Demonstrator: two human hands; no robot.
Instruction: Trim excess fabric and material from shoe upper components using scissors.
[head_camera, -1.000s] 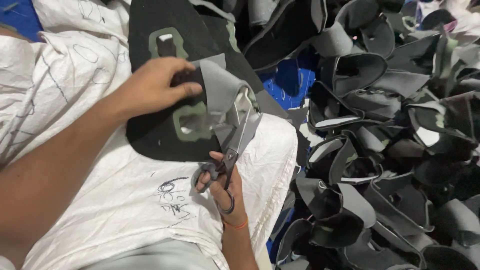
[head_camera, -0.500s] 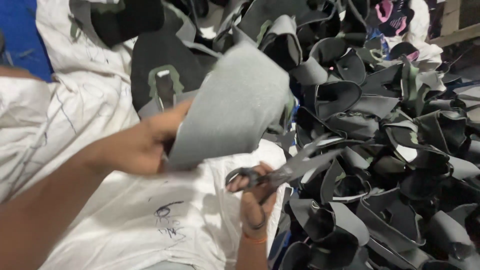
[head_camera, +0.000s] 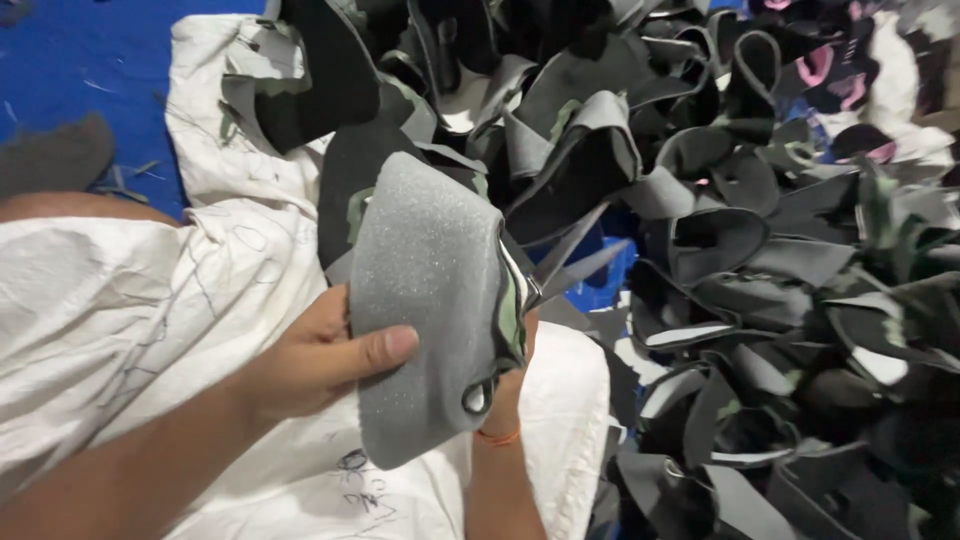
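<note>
My left hand (head_camera: 315, 358) grips a grey foam sheet (head_camera: 425, 300), thumb across its front, holding it upright in front of me. Behind the foam my right hand (head_camera: 505, 395) is mostly hidden; it holds a pair of scissors (head_camera: 570, 262) whose open blades stick out to the right of the foam's edge. An orange band circles my right wrist. The foam has a thin green and black layer along its right edge.
A big heap of black, grey and green cut foam scraps (head_camera: 760, 250) fills the right and top. A white woven sack with pen scribbles (head_camera: 150, 300) covers my lap. Blue sheet (head_camera: 90, 70) lies at the upper left.
I have lifted the foam sheet higher and turned it upright, so it now hides my right hand. The scissors moved up behind its right edge. The view shifted toward the scrap heap.
</note>
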